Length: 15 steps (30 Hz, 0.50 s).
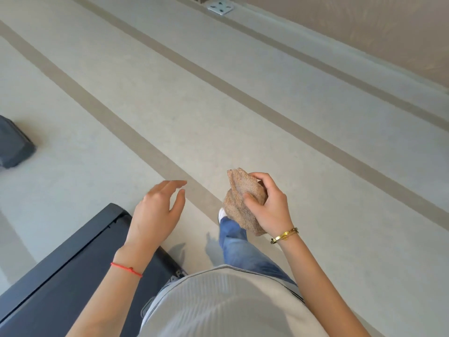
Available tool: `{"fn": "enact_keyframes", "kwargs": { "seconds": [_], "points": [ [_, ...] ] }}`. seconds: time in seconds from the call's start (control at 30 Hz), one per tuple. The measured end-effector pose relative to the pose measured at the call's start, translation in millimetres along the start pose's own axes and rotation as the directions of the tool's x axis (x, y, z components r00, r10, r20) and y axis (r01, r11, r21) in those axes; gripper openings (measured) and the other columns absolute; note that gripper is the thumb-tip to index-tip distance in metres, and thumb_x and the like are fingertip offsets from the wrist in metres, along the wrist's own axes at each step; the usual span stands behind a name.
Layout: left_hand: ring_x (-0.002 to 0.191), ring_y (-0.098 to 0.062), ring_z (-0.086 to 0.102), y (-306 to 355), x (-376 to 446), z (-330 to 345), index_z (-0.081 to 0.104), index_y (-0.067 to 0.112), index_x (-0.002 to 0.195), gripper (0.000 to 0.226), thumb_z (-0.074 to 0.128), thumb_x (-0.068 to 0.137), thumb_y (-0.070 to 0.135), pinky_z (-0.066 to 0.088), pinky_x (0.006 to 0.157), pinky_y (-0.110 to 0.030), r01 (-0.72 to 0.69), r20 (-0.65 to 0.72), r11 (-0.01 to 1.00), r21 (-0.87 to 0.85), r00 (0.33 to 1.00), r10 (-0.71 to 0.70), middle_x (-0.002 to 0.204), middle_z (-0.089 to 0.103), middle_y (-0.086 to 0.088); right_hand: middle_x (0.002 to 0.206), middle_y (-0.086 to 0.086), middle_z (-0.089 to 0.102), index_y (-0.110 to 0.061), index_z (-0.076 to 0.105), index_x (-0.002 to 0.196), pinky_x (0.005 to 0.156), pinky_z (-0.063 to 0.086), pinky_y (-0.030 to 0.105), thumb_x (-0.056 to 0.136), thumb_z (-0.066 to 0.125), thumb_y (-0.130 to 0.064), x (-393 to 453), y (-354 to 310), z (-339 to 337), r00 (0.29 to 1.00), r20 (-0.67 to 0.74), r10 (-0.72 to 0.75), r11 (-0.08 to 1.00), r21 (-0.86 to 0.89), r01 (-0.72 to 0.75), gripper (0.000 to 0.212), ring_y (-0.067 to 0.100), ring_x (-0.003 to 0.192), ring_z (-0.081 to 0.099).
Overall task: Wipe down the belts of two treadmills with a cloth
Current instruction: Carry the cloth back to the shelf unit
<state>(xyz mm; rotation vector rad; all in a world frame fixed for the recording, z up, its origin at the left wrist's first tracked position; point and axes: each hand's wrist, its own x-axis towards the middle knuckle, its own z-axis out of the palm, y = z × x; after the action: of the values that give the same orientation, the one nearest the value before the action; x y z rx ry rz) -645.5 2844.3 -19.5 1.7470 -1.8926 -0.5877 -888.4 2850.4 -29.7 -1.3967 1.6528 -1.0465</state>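
Observation:
My right hand (pixel 269 205) grips a bunched tan cloth (pixel 240 203) in the air in front of my body, fingers curled round it. My left hand (pixel 158 210) hovers beside it with relaxed, spread fingers and holds nothing. The rear end of a dark grey treadmill (pixel 73 259) with its black belt lies at the lower left, partly under my left forearm. The end of a second dark treadmill (pixel 14 144) shows at the left edge.
Pale floor (pixel 218 105) with darker beige stripes runs diagonally ahead. A beige wall (pixel 388 32) stands at the upper right, with a white floor plate (pixel 220 7) at its foot. My jeans leg and white shoe (pixel 222 214) are below the cloth.

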Motion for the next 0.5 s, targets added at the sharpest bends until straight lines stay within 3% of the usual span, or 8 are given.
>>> {"fn": "enact_keyframes", "kwargs": {
  "seconds": [0.23, 0.37, 0.5],
  "points": [
    [0.05, -0.002, 0.041, -0.9, 174.4, -3.2, 0.068, 0.02, 0.121, 0.026, 0.054, 0.1, 0.024, 0.047, 0.068, -0.031, 0.065, -0.126, 0.998, 0.001, 0.99, -0.065, 0.114, 0.068, 0.004, 0.096, -0.016, 0.066, -0.024, 0.06, 0.114, 0.074, 0.045, 0.011, 0.078, 0.072, -0.008, 200.1, -27.4, 14.3, 0.987, 0.115, -0.116, 0.993, -0.019, 0.119, 0.041, 0.002, 0.085, 0.061],
    [0.065, -0.032, 0.055, -5.6, 255.6, -12.2, 0.068, 0.021, 0.122, 0.027, 0.053, 0.1, 0.024, 0.044, 0.07, -0.03, 0.12, -0.163, 0.993, 0.019, 0.98, -0.115, 0.116, 0.068, 0.004, 0.098, -0.018, 0.065, -0.023, 0.06, 0.114, 0.074, 0.044, 0.009, 0.079, 0.073, -0.009, 299.3, -47.1, 29.2, 0.972, 0.18, -0.153, 0.987, -0.011, 0.158, 0.04, 0.0, 0.086, 0.06],
    [0.062, -0.023, 0.045, -26.4, 326.1, -14.5, 0.069, 0.022, 0.12, 0.025, 0.055, 0.099, 0.022, 0.043, 0.07, -0.029, 0.196, -0.203, 0.98, 0.034, 0.961, -0.186, 0.113, 0.069, 0.005, 0.102, -0.021, 0.063, -0.021, 0.06, 0.115, 0.075, 0.04, 0.004, 0.079, 0.073, -0.007, 384.6, -55.4, 50.5, 0.963, 0.215, -0.164, 0.986, 0.005, 0.166, 0.041, -0.007, 0.089, 0.058]
  ]
}}
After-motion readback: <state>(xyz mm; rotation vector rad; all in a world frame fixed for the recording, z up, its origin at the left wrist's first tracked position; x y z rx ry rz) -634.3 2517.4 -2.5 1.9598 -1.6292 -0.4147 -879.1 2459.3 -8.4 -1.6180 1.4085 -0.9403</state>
